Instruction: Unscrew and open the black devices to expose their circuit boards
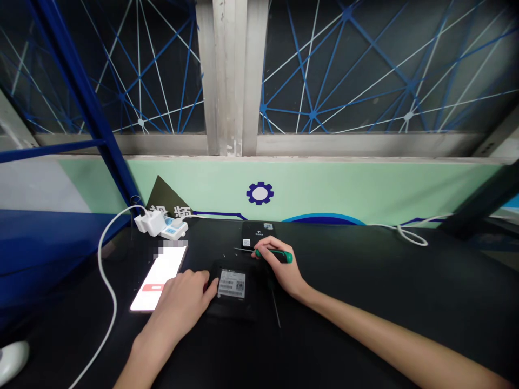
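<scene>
My right hand [279,267] is closed round a green-handled screwdriver [285,256], its thin shaft pointing left above the table. Below it lies a black box-like device [235,310] with a white printed label [232,283]. My left hand [188,292] rests at the left edge of this device, thumb against it and fingers curled; whether it grips the device is hard to tell. Behind the device sits a second black item [258,231] with small stickers. Small thin pieces [230,255] lie between the two. A thin dark rod [276,309] lies right of the labelled device.
A lit phone [160,278] lies partly behind my left hand. A white power strip with a plug [172,228] stands at the back left, its white cable [101,265] curving forward. A white mouse [14,357] is at far left, another cable [411,237] at back right.
</scene>
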Motion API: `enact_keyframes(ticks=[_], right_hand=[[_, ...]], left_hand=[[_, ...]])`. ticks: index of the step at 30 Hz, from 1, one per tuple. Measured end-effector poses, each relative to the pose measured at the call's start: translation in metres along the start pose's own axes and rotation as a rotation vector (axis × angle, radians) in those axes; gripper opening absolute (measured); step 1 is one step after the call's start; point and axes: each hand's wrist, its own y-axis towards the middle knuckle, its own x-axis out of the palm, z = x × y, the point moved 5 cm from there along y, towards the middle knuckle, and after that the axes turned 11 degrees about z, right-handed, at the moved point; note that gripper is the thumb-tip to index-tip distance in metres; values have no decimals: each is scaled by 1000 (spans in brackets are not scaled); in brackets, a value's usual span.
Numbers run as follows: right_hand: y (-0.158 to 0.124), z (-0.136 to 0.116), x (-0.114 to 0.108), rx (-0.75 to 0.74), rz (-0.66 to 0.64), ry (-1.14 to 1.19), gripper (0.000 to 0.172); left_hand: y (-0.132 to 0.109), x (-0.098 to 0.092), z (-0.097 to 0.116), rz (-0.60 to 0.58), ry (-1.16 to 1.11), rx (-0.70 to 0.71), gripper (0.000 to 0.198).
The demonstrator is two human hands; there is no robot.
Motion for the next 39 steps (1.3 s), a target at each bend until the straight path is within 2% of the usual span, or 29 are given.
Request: enact_keyframes(ticks=[19,28,32,36,39], right_hand=[[-1,2,-2,54,2,122,26],[-1,4,-2,77,-18,72,29],[-1,2,-1,78,-17,75,30],[0,2,-1,78,-9,91,30],[0,2,-1,77,-14,101,30]], left_hand=[[1,6,2,-15,67,-30,42],[-1,3,3,3,68,-42,45],[0,3,2,10,33,-21,45],[0,4,0,1,-34,-20,37],[0,5,0,-5,-104,0,43]])
